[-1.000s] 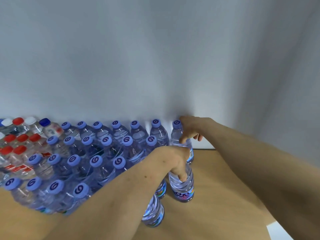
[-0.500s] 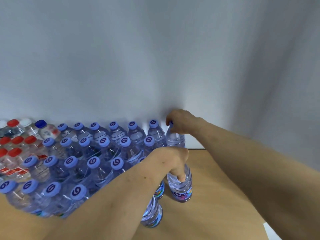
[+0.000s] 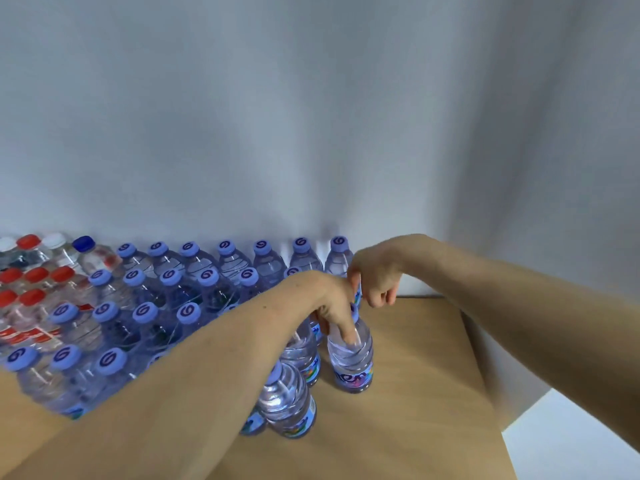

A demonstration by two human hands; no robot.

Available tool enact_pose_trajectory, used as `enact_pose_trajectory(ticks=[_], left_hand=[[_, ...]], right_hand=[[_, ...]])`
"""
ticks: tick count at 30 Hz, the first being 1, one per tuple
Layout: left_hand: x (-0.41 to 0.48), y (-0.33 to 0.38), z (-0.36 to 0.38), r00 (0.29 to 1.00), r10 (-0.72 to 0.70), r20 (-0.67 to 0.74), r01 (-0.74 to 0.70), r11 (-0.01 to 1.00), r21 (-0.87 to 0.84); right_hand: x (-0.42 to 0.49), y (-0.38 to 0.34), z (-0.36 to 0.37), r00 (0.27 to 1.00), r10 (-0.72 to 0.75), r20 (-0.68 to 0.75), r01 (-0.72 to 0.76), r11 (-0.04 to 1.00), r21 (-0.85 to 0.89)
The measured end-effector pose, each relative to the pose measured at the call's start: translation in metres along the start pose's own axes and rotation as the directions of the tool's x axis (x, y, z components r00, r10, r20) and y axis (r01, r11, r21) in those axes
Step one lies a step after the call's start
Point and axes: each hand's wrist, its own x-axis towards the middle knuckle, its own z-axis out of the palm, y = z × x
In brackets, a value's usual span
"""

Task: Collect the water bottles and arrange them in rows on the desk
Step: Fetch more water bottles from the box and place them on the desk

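Lilac caps mark the block of water bottles standing in rows on the desk. All positions below are given from the bottle in the grip.

Grip state. The left hand covers the bottle from above. Its fingers curl over the cap and neck and hold it. The right hand sits just behind the bottle, with its fingers curled into the palm. Whether it pinches anything cannot be told.

Position. The bottle stands on the desk with its base down and its long axis vertical, directly under the left hand. A neighbour stands just to its left; contact between the two cannot be confirmed. The block extends further left, and bare desk lies to the right and in front. The end bottle of the back row stands behind it, with its cap free and close to the right hand.

Judgement. The step in hand appears to be seating the bottle at the right end of its row. The row lies left of the grip, so any correction should be a short slide leftward with the axis kept vertical. Release should then go straight up along that axis. The left hand has the bottle, and the right is nearer the space behind it. A grip this high can tip the bottle into its neighbour.
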Motion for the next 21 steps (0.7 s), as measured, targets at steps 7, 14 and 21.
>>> enact_pose_trajectory(ticks=[7, 14, 21], left_hand=[[0.002, 0.001, -0.009, 0.967, -0.014, -0.254, 0.029, 0.998, 0.053], [-0.011, -0.005, -0.044, 0.950, -0.092, -0.300, 0.120, 0.990, 0.075], [-0.009, -0.038, -0.030, 0.930, -0.179, -0.320, 0.268, 0.927, 0.261]], right_hand=[[0.005, 0.002, 0.030, 0.977, -0.082, -0.197, 0.130, 0.961, 0.244], [0.001, 0.005, 0.032, 0.955, -0.033, -0.296, 0.060, 0.995, 0.084], [0.009, -0.013, 0.026, 0.903, -0.034, -0.428, -0.023, 0.992, -0.127]])
